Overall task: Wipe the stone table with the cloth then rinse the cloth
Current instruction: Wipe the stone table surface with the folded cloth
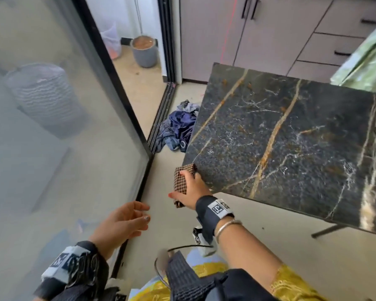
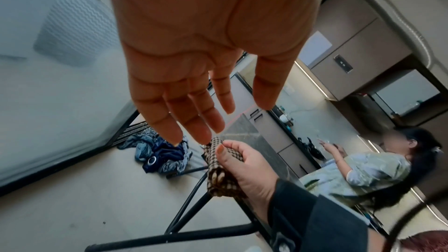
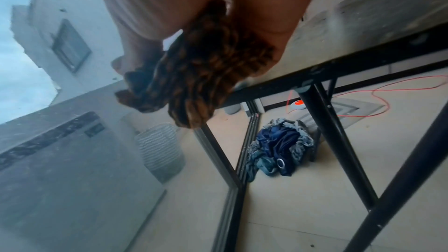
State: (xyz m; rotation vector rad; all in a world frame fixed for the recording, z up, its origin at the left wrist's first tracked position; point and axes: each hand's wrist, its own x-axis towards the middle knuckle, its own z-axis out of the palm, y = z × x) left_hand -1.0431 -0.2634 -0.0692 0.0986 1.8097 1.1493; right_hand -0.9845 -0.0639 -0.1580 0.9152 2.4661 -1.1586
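Right hand [image 1: 188, 189] wrapped around a folded brown-and-cream checked cloth [image 1: 181, 182], thumb across its outer face, fingers curled behind. Cloth held upright against the near left corner of the stone table [image 1: 291, 137], upper end touching the slab's edge, lower end hanging below the hand. Seen from the right wrist, bunched and dark beside the table's black frame; whether pressed on the top surface or only on the edge, hard to tell through the blur. Table top black marble with gold and white veins, set on thin black metal legs [image 3: 337, 141].

Left hand [image 1: 123, 222] empty, palm open and fingers loosely spread, held just left of the cloth and apart from it, above the pale floor.

To the left, a sliding glass door [image 1: 52, 127] in a black frame. On the floor past the table corner, a heap of blue clothes [image 1: 178, 127]. Beyond, a grey plant pot [image 1: 144, 51] and grey cabinets [image 1: 269, 29]. In the left wrist view, another person [image 2: 363, 170] in a pale green top, at the right.
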